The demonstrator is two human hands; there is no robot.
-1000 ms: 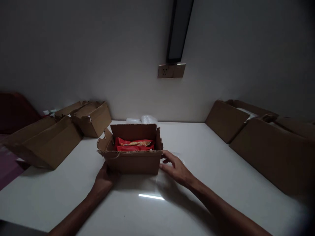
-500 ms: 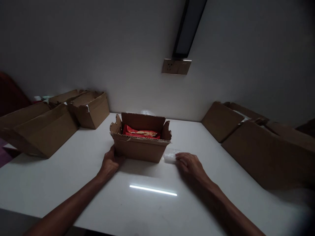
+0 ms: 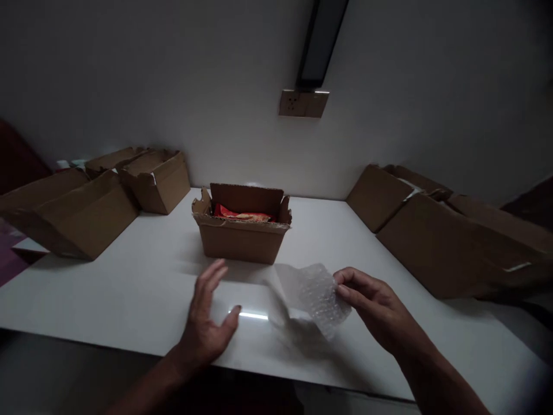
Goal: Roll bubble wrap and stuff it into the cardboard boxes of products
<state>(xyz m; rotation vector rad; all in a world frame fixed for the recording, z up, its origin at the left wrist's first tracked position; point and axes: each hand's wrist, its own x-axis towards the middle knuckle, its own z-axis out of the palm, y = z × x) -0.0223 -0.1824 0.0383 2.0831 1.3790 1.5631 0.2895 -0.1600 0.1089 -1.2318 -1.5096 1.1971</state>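
Note:
Between thumb and fingers, my right hand point(image 3: 374, 302) pinches the edge of a crumpled sheet of clear bubble wrap point(image 3: 317, 297), raised above the white table point(image 3: 164, 300). My left hand point(image 3: 207, 320) is open over the table's front part, fingers and thumb spread, touching nothing that I can see. Beyond both hands stands a small open cardboard box point(image 3: 242, 242) with ragged top edges. Red shiny packets point(image 3: 242, 215) show inside it; their lower parts are hidden by the box's front wall.
Several open cardboard boxes point(image 3: 93, 213) stand at the left, and more cardboard boxes point(image 3: 458, 248) at the right. Behind the table rises a wall with a socket plate point(image 3: 303, 104) and a dark-framed panel point(image 3: 323, 43).
My right hand has lifted the bubble wrap off the table beside the box and drawn it nearer. My left hand has let go of the box's left side and moved toward me.

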